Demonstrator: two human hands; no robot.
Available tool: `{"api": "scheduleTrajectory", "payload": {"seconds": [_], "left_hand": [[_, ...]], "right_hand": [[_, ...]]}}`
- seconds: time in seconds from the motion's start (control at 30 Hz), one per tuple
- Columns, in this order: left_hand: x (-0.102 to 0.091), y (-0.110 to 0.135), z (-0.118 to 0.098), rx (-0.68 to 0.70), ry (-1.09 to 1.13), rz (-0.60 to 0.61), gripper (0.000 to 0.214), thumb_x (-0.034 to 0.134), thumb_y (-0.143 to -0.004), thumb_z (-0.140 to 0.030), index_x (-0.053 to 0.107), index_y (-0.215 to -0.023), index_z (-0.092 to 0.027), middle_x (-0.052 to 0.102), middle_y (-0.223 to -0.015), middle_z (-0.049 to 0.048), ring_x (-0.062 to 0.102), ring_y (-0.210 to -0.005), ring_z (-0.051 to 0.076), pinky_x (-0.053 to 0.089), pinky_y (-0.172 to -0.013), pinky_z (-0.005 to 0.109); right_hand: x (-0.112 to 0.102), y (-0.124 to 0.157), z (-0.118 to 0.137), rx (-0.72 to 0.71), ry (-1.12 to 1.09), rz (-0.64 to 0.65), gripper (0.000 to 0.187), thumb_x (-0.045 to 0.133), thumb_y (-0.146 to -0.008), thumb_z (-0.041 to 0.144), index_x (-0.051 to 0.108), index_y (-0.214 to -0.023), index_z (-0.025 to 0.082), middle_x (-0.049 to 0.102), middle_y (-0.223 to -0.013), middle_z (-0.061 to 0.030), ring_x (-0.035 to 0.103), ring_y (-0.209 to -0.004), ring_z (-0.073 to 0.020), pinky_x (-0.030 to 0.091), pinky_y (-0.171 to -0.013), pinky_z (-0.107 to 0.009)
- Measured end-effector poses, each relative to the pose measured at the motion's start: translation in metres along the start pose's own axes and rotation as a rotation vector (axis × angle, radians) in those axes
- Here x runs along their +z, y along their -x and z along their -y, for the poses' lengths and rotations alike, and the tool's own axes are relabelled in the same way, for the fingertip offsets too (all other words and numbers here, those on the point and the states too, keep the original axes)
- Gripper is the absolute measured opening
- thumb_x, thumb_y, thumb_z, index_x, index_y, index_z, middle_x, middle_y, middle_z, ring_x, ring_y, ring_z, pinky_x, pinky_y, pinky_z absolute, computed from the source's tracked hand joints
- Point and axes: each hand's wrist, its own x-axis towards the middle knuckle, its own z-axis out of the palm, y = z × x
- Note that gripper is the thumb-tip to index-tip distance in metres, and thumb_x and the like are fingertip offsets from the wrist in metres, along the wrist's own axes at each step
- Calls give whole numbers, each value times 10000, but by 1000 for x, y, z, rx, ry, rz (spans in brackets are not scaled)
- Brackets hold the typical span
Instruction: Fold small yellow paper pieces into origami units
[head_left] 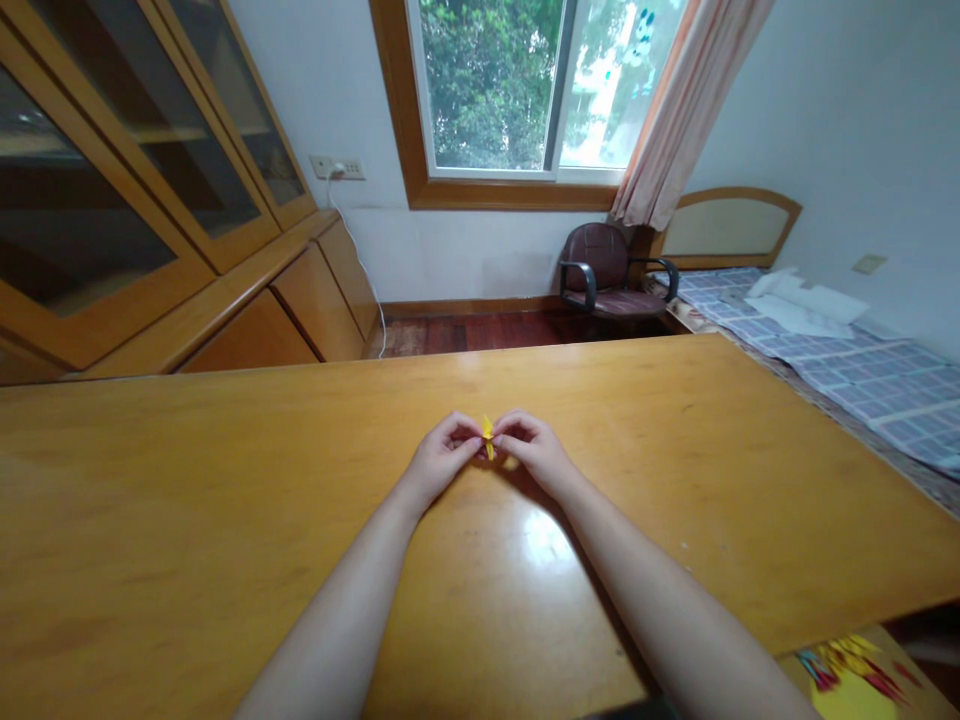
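A small folded piece of yellow paper (488, 436) is held just above the wooden table (225, 480), near its middle. My left hand (442, 455) pinches it from the left with thumb and fingers closed. My right hand (532, 450) pinches it from the right, its fingers likewise curled together. The two hands almost touch, and most of the paper is hidden between the fingertips. Both forearms reach in from the lower edge of the view.
A wooden cabinet with glass doors (127, 200) stands along the left wall. Beyond the table are a dark armchair (607, 272), a window (525, 90) with a curtain (682, 110), and a bed (840, 350) at right. Coloured paper (855, 675) lies below the table's right edge.
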Motion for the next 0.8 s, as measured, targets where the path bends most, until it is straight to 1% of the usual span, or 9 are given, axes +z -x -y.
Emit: {"api": "scheduleTrajectory", "payload": {"seconds": [0.13, 0.23, 0.37, 0.57, 0.8], "left_hand": [[-1, 0, 0, 15, -27, -5, 222, 730, -775, -355, 615, -845, -179, 673, -790, 4, 671, -747, 165, 552, -735, 304], [-2, 0, -1, 18, -58, -11, 214, 727, -775, -359, 636, -844, -178, 675, -805, 10, 667, -761, 169, 552, -749, 307], [-1, 0, -1, 14, -31, -20, 196, 738, -765, -336, 643, -819, -173, 671, -780, 5, 661, -740, 159, 554, -742, 296], [0, 0, -2, 4, 12, -24, 206, 747, -750, -331, 635, -802, -167, 677, -744, 3, 656, -696, 152, 554, -706, 288], [0, -1, -1, 24, -27, -43, 131, 722, -748, -271, 647, -796, -174, 678, -761, -1, 657, -733, 154, 543, -736, 290]], "right_hand": [[0, 0, 2, 15, -7, 0, 117, 738, -712, 292, 688, -767, 202, 643, -759, 2, 613, -671, -146, 510, -674, -291], [1, 0, 4, -1, -5, 2, 102, 740, -719, 288, 700, -763, 205, 644, -774, 5, 609, -677, -141, 502, -681, -290], [0, 0, 4, -40, 21, 2, 78, 736, -730, 276, 715, -765, 209, 643, -799, -2, 603, -721, -142, 493, -708, -283], [-3, -1, -2, -49, 26, 31, 102, 733, -747, 292, 713, -788, 201, 630, -820, -9, 600, -744, -148, 499, -717, -287], [-2, 1, 3, -73, 43, 29, 86, 713, -774, 288, 714, -796, 205, 635, -844, -13, 617, -783, -154, 502, -746, -288]]}}
